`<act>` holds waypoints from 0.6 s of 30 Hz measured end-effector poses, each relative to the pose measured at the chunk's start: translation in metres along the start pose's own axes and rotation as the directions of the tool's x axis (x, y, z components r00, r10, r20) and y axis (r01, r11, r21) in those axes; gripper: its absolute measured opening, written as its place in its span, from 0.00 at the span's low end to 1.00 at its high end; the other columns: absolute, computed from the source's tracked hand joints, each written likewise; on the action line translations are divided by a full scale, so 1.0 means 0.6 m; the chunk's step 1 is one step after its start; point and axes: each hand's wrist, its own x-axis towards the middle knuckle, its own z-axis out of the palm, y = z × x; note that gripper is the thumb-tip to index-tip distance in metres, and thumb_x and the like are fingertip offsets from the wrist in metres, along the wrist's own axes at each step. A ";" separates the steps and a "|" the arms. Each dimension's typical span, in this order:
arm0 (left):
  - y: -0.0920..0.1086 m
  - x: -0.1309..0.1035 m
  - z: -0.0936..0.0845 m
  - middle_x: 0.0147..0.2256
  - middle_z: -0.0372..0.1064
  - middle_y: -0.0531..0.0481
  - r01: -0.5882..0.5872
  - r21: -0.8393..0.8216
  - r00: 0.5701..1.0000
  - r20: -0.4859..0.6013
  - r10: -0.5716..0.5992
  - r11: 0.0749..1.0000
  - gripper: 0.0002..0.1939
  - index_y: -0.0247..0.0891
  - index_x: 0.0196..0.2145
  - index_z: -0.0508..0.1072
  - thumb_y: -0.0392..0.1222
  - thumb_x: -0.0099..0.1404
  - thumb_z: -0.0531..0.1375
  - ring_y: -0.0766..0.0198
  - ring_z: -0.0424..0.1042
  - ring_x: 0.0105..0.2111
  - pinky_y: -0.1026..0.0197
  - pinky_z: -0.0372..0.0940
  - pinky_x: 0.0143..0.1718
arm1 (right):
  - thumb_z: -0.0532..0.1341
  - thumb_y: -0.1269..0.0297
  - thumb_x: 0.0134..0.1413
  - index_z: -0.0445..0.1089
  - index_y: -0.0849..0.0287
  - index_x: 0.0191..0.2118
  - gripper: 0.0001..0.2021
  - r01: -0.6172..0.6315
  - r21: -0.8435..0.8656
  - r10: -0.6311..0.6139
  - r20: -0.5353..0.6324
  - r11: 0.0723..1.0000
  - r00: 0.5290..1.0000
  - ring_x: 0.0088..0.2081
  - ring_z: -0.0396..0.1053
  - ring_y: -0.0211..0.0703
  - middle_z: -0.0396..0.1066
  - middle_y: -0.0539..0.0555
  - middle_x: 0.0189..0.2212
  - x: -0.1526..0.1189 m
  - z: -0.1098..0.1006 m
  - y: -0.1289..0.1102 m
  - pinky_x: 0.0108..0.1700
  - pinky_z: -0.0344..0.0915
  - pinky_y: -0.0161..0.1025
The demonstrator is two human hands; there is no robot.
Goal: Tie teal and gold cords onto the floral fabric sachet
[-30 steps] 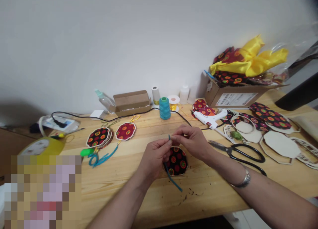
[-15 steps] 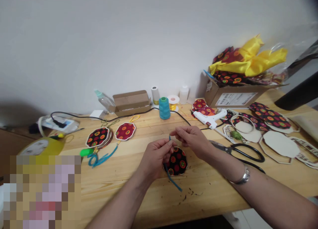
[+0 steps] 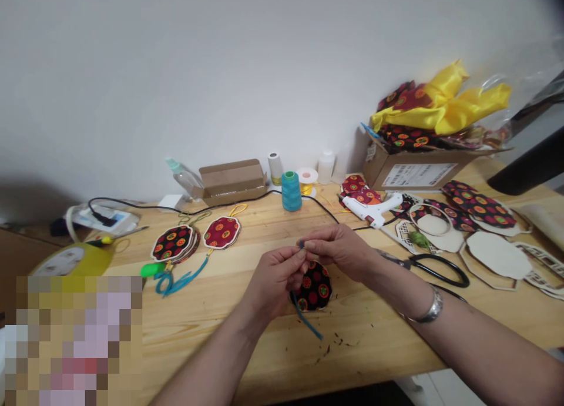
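Blue thread strands (image 3: 308,325) hang below my left hand (image 3: 278,277), whose thumb and fingers pinch their upper end. My right hand (image 3: 339,250), with a silver bracelet at the wrist, is closed at the same spot, its fingertips meeting the left ones on a small bit of blue thread (image 3: 301,243). Just under both hands lies a black fabric-covered pendant (image 3: 315,287) with red and orange flower rounds and a pale scalloped edge. My left hand covers part of it. Scissors (image 3: 436,269) with black handles lie beside my right forearm.
A teal thread cone (image 3: 291,191) stands behind the hands, with a white glue gun (image 3: 370,209) to its right. Stacked pendants (image 3: 174,244) with blue tassels lie at left. Pale cutouts (image 3: 497,259) and a fabric-filled carton (image 3: 409,168) occupy the right. A black cable (image 3: 220,205) crosses the table.
My right hand has come slightly down and left, so its fingertips now meet the left ones. The thread end that stuck up between them is mostly covered. The pendant stays put.
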 end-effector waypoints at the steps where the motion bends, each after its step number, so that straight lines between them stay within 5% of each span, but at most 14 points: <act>1: 0.000 0.000 0.000 0.18 0.59 0.54 0.006 -0.007 1.000 0.010 -0.006 1.000 0.11 0.30 0.23 0.73 0.43 0.53 0.64 0.80 0.47 0.14 0.68 0.37 0.16 | 0.68 0.61 0.38 0.76 0.64 0.30 0.11 -0.022 0.022 0.022 0.013 1.000 1.000 0.21 0.62 0.30 0.70 0.49 0.18 0.000 -0.001 0.000 0.23 0.53 0.30; 9: 0.001 -0.002 -0.005 0.16 0.56 0.55 0.064 -0.026 0.993 0.099 -0.061 0.998 0.10 0.29 0.25 0.76 0.41 0.54 0.64 0.80 0.46 0.14 0.67 0.35 0.16 | 0.70 0.65 0.34 0.76 0.64 0.31 0.13 -0.138 0.073 0.129 0.120 0.988 0.984 0.23 0.65 0.30 0.71 0.49 0.19 -0.001 -0.007 -0.009 0.27 0.58 0.29; 18: 0.000 -0.002 -0.006 0.15 0.56 0.56 0.077 0.034 0.989 0.127 -0.081 0.996 0.09 0.29 0.26 0.76 0.41 0.54 0.63 0.79 0.47 0.14 0.67 0.36 0.17 | 0.69 0.65 0.36 0.73 0.65 0.24 0.09 -0.094 0.030 0.086 0.211 0.995 0.974 0.21 0.64 0.31 0.69 0.48 0.17 0.001 -0.014 -0.008 0.26 0.57 0.30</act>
